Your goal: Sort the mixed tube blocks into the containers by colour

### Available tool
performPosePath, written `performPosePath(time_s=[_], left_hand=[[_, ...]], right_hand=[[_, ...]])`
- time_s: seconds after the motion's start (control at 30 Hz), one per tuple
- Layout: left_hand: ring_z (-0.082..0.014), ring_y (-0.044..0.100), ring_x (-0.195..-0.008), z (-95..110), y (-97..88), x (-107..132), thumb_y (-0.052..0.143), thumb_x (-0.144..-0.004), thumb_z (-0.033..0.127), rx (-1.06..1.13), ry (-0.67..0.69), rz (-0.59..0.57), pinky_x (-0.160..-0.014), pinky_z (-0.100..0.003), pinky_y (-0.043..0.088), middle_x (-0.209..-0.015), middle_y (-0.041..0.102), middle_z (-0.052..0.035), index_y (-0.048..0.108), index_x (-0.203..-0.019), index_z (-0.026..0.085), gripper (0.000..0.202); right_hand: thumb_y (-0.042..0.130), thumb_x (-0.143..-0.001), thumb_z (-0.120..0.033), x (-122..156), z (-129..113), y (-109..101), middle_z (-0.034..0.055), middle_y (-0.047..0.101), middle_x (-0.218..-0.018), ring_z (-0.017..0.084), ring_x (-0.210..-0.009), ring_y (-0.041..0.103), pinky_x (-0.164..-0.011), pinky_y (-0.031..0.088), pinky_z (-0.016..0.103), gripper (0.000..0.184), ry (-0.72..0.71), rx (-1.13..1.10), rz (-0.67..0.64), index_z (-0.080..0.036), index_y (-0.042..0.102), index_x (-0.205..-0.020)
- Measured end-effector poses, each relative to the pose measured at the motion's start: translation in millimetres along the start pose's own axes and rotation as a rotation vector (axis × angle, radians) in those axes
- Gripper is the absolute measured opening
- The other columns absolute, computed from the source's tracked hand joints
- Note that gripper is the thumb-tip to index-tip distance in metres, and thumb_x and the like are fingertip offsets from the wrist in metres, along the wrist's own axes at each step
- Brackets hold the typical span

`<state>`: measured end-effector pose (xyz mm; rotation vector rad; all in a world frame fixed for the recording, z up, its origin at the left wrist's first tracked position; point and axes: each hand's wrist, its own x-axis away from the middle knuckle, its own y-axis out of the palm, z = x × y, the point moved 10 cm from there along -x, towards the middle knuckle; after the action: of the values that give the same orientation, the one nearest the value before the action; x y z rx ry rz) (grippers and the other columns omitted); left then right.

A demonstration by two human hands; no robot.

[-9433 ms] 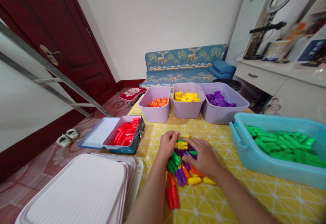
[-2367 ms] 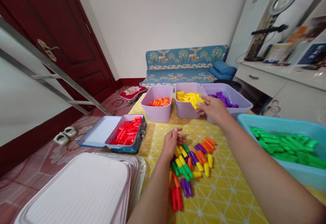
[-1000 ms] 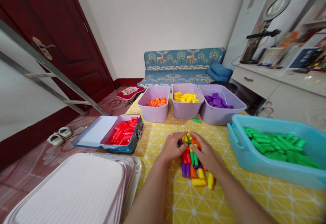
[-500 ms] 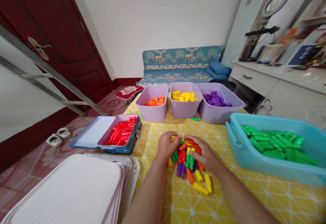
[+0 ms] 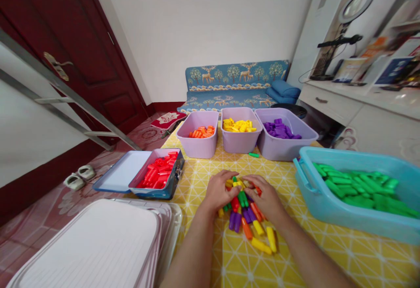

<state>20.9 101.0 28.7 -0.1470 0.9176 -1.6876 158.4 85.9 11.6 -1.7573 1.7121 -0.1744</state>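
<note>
On the yellow patterned tablecloth lies a loose pile of small plastic tubes [image 5: 236, 221] in red, orange, yellow, green and purple. My left hand [image 5: 220, 192] curls around the pile's left side, its thumb against a yellow-topped green tube [image 5: 242, 198]. From the right, my right hand [image 5: 266, 198] bends over orange and red tubes, its thumb beside the same green ones. Both hands' fingers close on tubes at the top of the pile, partly hiding them. Several yellow tubes [image 5: 261, 245] lie loose at the near side.
Behind the pile stand lilac bins of orange [image 5: 197, 149], yellow [image 5: 241, 142] and purple tubes [image 5: 278, 149]. A turquoise tub [image 5: 354, 218] of green tubes is at right, an open tin [image 5: 175, 181] of red ones at left. Stacked white lids [image 5: 88, 240] lie near left. One green tube [image 5: 253, 154] lies by the bins.
My right hand has shifted off the yellow-and-green tubes it was covering with its thumb. The left thumb has come in against them, and they sit slightly farther back between both hands.
</note>
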Motion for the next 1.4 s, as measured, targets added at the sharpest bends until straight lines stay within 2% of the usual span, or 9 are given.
performPosePath(time_s=[0.1,0.17,0.33,0.47,0.6,0.8,1.0,1.13,1.4], left_hand=[[-0.0245,0.060,-0.101,2.1,2.9,0.2,0.070,-0.069,0.036,0.020,0.027,-0.038,-0.093,-0.034,0.044,-0.111,0.065,-0.0076,0.066,-0.114,0.023,0.047],[-0.0229,0.061,-0.099,-3.2,4.8,-0.6,0.070,-0.070,0.035,0.056,0.003,-0.032,-0.093,-0.033,0.044,-0.108,0.066,-0.0066,0.068,-0.109,0.023,0.041],[-0.0197,0.061,-0.095,-29.3,3.7,-0.5,0.070,-0.071,0.035,0.178,-0.172,0.088,-0.088,-0.031,0.046,-0.103,0.067,-0.0050,0.067,-0.101,0.021,0.033],[-0.0145,0.059,-0.077,-37.4,6.9,1.3,0.076,-0.064,0.030,0.370,-0.273,0.120,-0.073,-0.026,0.047,-0.085,0.064,-0.0007,0.060,-0.094,0.018,0.036],[-0.0098,0.052,-0.067,-33.3,7.4,-0.1,0.076,-0.063,0.025,0.589,-0.266,0.157,-0.064,-0.021,0.042,-0.073,0.056,0.0034,0.055,-0.082,0.017,0.030],[-0.0081,0.047,-0.060,-37.6,11.4,-2.4,0.074,-0.065,0.028,0.691,-0.280,0.172,-0.058,-0.019,0.038,-0.066,0.054,0.0037,0.056,-0.076,0.015,0.025],[-0.0058,0.044,-0.052,-42.3,12.1,-3.6,0.075,-0.065,0.041,0.794,-0.315,0.169,-0.052,-0.018,0.034,-0.058,0.051,0.0047,0.056,-0.071,0.014,0.033],[-0.0053,0.045,-0.047,-56.4,6.6,-0.4,0.076,-0.062,0.046,0.947,-0.384,0.281,-0.049,-0.017,0.035,-0.055,0.051,0.0070,0.050,-0.074,0.017,0.041],[-0.0044,0.047,-0.043,-66.7,4.7,5.0,0.080,-0.057,0.047,1.053,-0.482,0.373,-0.047,-0.016,0.036,-0.054,0.054,0.0075,0.050,-0.076,0.017,0.046]], right_hand=[[0.052,-0.082,-0.023,1.0,3.5,-3.4,0.0098,0.058,-0.119,0.022,-0.112,0.055,-0.100,0.043,0.040,0.032,-0.008,0.071,0.048,-0.020,0.065,-0.110],[0.053,-0.082,-0.024,2.5,0.1,-2.6,0.0097,0.057,-0.123,0.022,-0.116,0.052,-0.102,0.040,0.042,0.032,-0.051,0.127,0.025,-0.021,0.064,-0.112],[0.066,-0.076,-0.036,6.9,-9.5,3.0,0.0086,0.053,-0.131,0.028,-0.121,0.046,-0.102,0.037,0.049,0.042,-0.145,0.302,-0.030,-0.026,0.063,-0.116],[0.070,-0.072,-0.037,7.5,-10.5,3.8,0.0080,0.052,-0.133,0.030,-0.122,0.045,-0.102,0.037,0.050,0.047,-0.172,0.367,0.006,-0.028,0.063,-0.117],[0.062,-0.080,-0.032,6.0,-12.1,-2.6,0.0077,0.056,-0.128,0.027,-0.119,0.048,-0.101,0.038,0.048,0.027,-0.202,0.323,0.072,-0.026,0.066,-0.106],[0.059,-0.081,-0.023,3.1,-2.8,-8.1,0.0088,0.062,-0.115,0.024,-0.109,0.055,-0.096,0.042,0.045,0.010,-0.137,0.167,0.111,-0.022,0.062,-0.091],[0.056,-0.082,-0.023,4.8,-0.6,-14.4,0.0080,0.064,-0.108,0.022,-0.104,0.058,-0.094,0.044,0.042,0.006,-0.080,0.036,0.152,-0.021,0.061,-0.086],[0.054,-0.084,-0.028,6.8,0.4,-25.1,0.0084,0.065,-0.107,0.022,-0.103,0.059,-0.094,0.044,0.042,0.010,-0.037,-0.047,0.208,-0.021,0.061,-0.084],[0.058,-0.084,-0.033,7.3,-9.7,-16.2,0.0076,0.065,-0.107,0.024,-0.103,0.059,-0.094,0.044,0.043,0.015,-0.088,0.012,0.119,-0.023,0.066,-0.093]])
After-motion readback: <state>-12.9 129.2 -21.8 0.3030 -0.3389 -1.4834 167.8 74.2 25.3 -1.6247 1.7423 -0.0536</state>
